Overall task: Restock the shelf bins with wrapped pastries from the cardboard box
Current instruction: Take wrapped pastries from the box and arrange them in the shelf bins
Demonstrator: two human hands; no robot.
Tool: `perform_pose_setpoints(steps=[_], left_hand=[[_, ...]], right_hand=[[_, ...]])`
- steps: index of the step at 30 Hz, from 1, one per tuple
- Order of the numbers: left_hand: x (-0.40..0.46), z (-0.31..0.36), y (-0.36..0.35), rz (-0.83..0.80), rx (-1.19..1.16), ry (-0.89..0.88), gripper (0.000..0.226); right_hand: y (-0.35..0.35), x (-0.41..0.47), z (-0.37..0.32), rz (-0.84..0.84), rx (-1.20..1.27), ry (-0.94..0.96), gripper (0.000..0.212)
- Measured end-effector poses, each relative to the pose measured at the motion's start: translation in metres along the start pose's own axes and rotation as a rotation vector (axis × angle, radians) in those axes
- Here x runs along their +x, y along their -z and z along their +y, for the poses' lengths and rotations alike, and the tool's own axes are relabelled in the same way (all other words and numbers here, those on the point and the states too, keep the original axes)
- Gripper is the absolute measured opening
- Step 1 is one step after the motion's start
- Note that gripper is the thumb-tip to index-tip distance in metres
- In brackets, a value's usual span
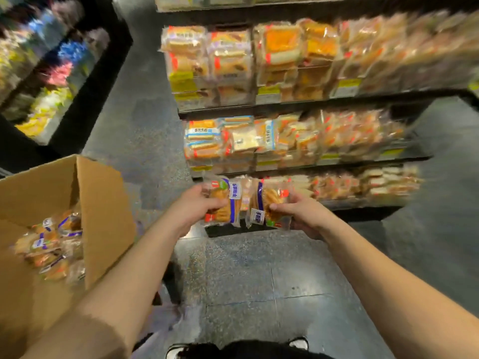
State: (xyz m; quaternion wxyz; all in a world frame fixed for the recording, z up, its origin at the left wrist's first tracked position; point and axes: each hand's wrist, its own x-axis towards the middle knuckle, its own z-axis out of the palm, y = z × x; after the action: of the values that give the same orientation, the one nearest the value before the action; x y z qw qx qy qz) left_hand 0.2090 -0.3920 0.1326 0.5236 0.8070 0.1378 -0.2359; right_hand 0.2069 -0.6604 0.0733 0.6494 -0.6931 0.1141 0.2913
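Cardboard box (pixel 51 193) of wrapped pastries (pixel 51 244) sits left of the shelf bins (pixel 298 156).

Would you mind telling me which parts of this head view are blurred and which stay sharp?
Head view: the upper shelf bins at right and the display at upper left smear with motion blur; the left hand, right hand and their wrapped pastries stay fairly sharp; wide-angle distortion bends the shelves.

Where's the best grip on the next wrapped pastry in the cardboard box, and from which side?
Probably from above, through the open top of the cardboard box. The wrapped pastries in the box lie flat in a loose pile, broad faces up, so pinch one across its short width at an exposed wrapper edge. Box walls block side approaches. Blur hides finer detail.
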Motion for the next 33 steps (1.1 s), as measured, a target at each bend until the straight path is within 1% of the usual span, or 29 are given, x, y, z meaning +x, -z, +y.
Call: perform_pose_setpoints(steps=[1,2,5,6,8,10,12,16,21,24,28,31,33], left_hand=[[0.005,0.015,-0.026,-0.015,0.029,-0.009,0.022],[0.009,0.030,-0.050,-0.040,0.063,-0.022,0.029],[0.022,0.074,-0.119,-0.102,0.222,-0.086,0.069],[0.027,0.088,-0.142,-0.132,0.291,-0.111,0.072],[0.033,0.114,-0.183,-0.180,0.427,-0.169,0.059],[0.041,0.139,-0.221,-0.221,0.509,-0.222,0.053],[0.052,0.159,-0.254,-0.251,0.575,-0.268,0.057],[0.070,0.195,-0.311,-0.304,0.647,-0.326,0.064],[0.102,0.235,-0.368,-0.388,0.674,-0.357,0.067],[0.134,0.259,-0.397,-0.420,0.680,-0.373,0.068],[0.190,0.299,-0.431,-0.430,0.697,-0.402,0.071],[0.229,0.331,-0.455,-0.416,0.708,-0.420,0.077],[0.252,0.352,-0.467,-0.413,0.739,-0.433,0.073]], right_hand=[[0.027,-0.013,0.005,0.027,0.011,0.005,0.072],[0.054,-0.026,0.010,0.061,0.016,0.008,0.074],[0.129,-0.069,0.024,0.220,-0.013,0.001,0.051],[0.153,-0.080,0.030,0.277,-0.036,-0.004,0.051],[0.192,-0.102,0.039,0.376,-0.075,-0.016,0.050],[0.228,-0.121,0.045,0.461,-0.113,-0.026,0.042],[0.257,-0.138,0.048,0.539,-0.121,-0.038,0.039],[0.310,-0.154,0.055,0.683,-0.135,-0.077,0.043],[0.367,-0.159,0.046,0.747,-0.216,-0.122,0.041],[0.409,-0.142,0.035,0.756,-0.340,-0.168,0.048],[0.469,-0.109,0.010,0.759,-0.404,-0.175,0.043],[0.515,-0.080,-0.009,0.761,-0.415,-0.199,0.045],[0.542,-0.061,-0.021,0.758,-0.440,-0.219,0.047]])
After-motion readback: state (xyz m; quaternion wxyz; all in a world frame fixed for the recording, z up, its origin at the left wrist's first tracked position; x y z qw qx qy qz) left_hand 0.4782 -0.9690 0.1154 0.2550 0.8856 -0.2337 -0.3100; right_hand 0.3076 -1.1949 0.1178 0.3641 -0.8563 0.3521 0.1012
